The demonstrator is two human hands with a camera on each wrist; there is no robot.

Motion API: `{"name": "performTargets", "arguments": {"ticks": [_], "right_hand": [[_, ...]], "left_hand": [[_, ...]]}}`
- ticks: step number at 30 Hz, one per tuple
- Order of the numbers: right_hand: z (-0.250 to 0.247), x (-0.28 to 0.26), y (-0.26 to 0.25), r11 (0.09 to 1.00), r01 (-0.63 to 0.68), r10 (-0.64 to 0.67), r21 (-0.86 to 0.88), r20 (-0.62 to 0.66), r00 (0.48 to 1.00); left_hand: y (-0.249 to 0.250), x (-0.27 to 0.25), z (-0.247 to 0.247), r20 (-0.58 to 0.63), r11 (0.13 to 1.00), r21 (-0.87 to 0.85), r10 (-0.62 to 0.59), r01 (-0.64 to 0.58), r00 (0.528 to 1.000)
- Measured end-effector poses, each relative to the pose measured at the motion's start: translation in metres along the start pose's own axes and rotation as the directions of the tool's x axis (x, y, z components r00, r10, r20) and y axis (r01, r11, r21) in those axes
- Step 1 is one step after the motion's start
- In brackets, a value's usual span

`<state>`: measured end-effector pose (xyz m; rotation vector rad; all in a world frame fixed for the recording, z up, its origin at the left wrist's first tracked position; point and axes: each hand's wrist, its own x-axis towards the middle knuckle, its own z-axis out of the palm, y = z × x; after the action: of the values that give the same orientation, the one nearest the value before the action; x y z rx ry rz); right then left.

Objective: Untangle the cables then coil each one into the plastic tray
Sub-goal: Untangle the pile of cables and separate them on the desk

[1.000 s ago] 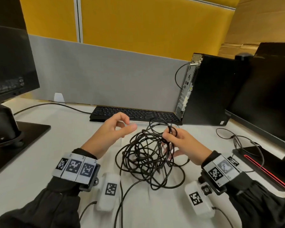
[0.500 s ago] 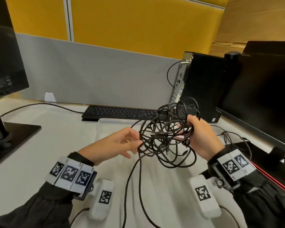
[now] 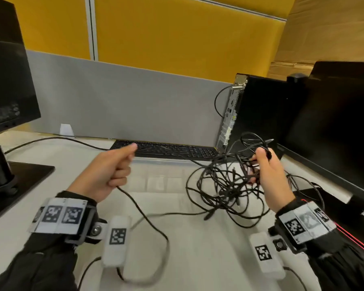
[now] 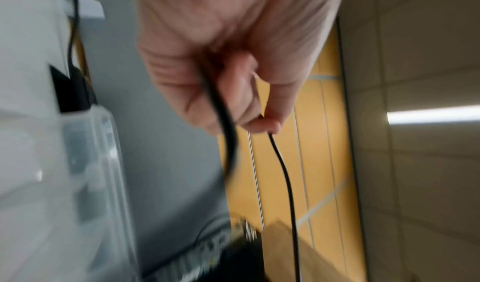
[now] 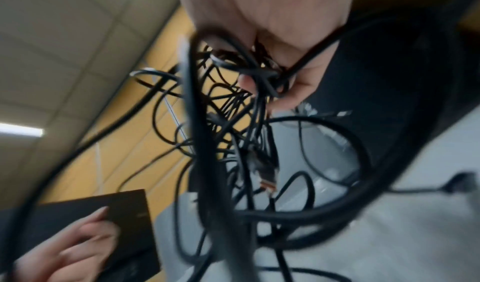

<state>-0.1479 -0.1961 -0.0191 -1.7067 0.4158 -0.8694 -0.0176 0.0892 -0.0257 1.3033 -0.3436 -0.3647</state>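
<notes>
STAGE: early, untangling | DONE: we judge no cable freed or coiled | left hand (image 3: 111, 169): fingers clamped on one strand (image 3: 143, 215) | right hand (image 3: 269, 175): fingers clamped on cable tangle (image 3: 225, 181), above table (image 3: 198, 248) | plastic tray (image 3: 162, 181): holds no coil.

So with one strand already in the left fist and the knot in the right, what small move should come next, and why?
Probably draw the left hand further left, away from the right hand. It grips one black cable that runs taut into the tangle, with slack looped on the desk. The clear plastic tray lies between the hands.
</notes>
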Motion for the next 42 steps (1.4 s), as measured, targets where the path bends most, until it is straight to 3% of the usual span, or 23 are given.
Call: {"name": "performTargets", "arguments": {"ticks": [5, 7, 10, 13, 15, 17, 18, 19, 21, 22, 24, 25, 27, 29, 31, 34, 37, 40, 42], "right_hand": [[-0.030, 0.012, 0.012, 0.964, 0.064, -0.067, -0.257, -0.005, 0.998], [-0.035, 0.016, 0.016, 0.926, 0.104, -0.075, -0.364, 0.094, 0.993], [-0.042, 0.015, 0.020, 0.888, 0.081, 0.068, -0.452, 0.304, 0.950], [-0.057, 0.014, 0.016, 0.738, 0.127, 0.235, -0.663, 0.428, 0.873], [-0.067, 0.013, 0.006, 0.575, 0.156, 0.303, -0.803, 0.387, 0.871], [-0.070, 0.009, -0.009, 0.498, 0.277, 0.072, -0.822, 0.357, 0.931], [-0.065, 0.003, -0.018, 0.543, 0.375, -0.114, -0.752, 0.376, 0.920], [-0.055, -0.003, -0.027, 0.601, 0.469, -0.253, -0.647, 0.403, 0.880], [-0.026, -0.016, -0.038, 0.624, 0.590, -0.304, -0.513, 0.536, 0.788], [-0.011, -0.020, -0.039, 0.564, 0.628, -0.231, -0.535, 0.629, 0.743], [0.012, -0.016, -0.030, 0.313, 0.708, 0.009, -0.633, 0.747, 0.664], [0.017, -0.011, -0.024, 0.198, 0.722, 0.116, -0.664, 0.747, 0.655], [0.022, -0.003, -0.016, 0.115, 0.710, 0.174, -0.695, 0.718, 0.674], [0.020, -0.002, -0.006, 0.147, 0.720, -0.047, -0.679, 0.722, 0.690], [0.015, -0.005, -0.001, 0.210, 0.743, -0.271, -0.636, 0.692, 0.669], [0.002, -0.009, 0.005, 0.388, 0.702, -0.374, -0.597, 0.595, 0.712], [-0.006, -0.013, 0.004, 0.469, 0.728, -0.487, -0.500, 0.541, 0.686], [-0.003, -0.021, 0.003, 0.519, 0.775, -0.572, -0.361, 0.526, 0.629], [0.003, -0.028, 0.004, 0.555, 0.783, -0.618, -0.280, 0.492, 0.613]], "left_hand": [[0.007, 0.009, -0.029, -0.137, 0.984, -0.165, 0.049, -0.072, 0.989], [0.004, 0.010, -0.026, -0.171, 0.983, -0.150, 0.083, -0.109, 0.982], [0.001, 0.010, -0.024, -0.193, 0.983, -0.124, 0.112, -0.137, 0.975], [0.002, 0.007, -0.022, -0.207, 0.979, -0.122, 0.137, -0.165, 0.969], [0.003, 0.005, -0.019, -0.206, 0.976, -0.127, 0.151, -0.180, 0.967], [0.004, 0.003, -0.015, -0.194, 0.972, -0.131, 0.166, -0.193, 0.967], [0.004, 0.003, -0.012, -0.183, 0.971, -0.135, 0.172, -0.198, 0.968], [0.004, 0.002, -0.009, -0.169, 0.969, -0.139, 0.178, -0.203, 0.969], [0.003, 0.001, -0.004, -0.138, 0.966, -0.147, 0.193, -0.213, 0.971], [0.003, 0.000, -0.003, -0.120, 0.964, -0.156, 0.199, -0.216, 0.973], [0.002, -0.001, -0.003, -0.088, 0.956, -0.199, 0.201, -0.215, 0.976], [0.002, -0.001, -0.004, -0.072, 0.952, -0.225, 0.196, -0.208, 0.978], [0.003, -0.002, -0.008, -0.049, 0.952, -0.239, 0.184, -0.190, 0.982], [0.003, -0.002, -0.010, -0.015, 0.971, -0.143, 0.192, -0.192, 0.981], [0.005, -0.007, -0.010, 0.069, 0.971, 0.055, 0.229, -0.233, 0.971], [0.007, -0.017, 0.003, 0.292, 0.864, 0.405, 0.187, -0.298, 0.938], [0.001, -0.022, 0.032, 0.504, 0.804, 0.488, 0.056, -0.338, 0.862], [-0.014, -0.014, 0.062, 0.511, 0.720, 0.570, 0.066, -0.396, 0.857], [-0.021, -0.012, 0.081, 0.555, 0.661, 0.589, 0.086, -0.464, 0.827]]}}
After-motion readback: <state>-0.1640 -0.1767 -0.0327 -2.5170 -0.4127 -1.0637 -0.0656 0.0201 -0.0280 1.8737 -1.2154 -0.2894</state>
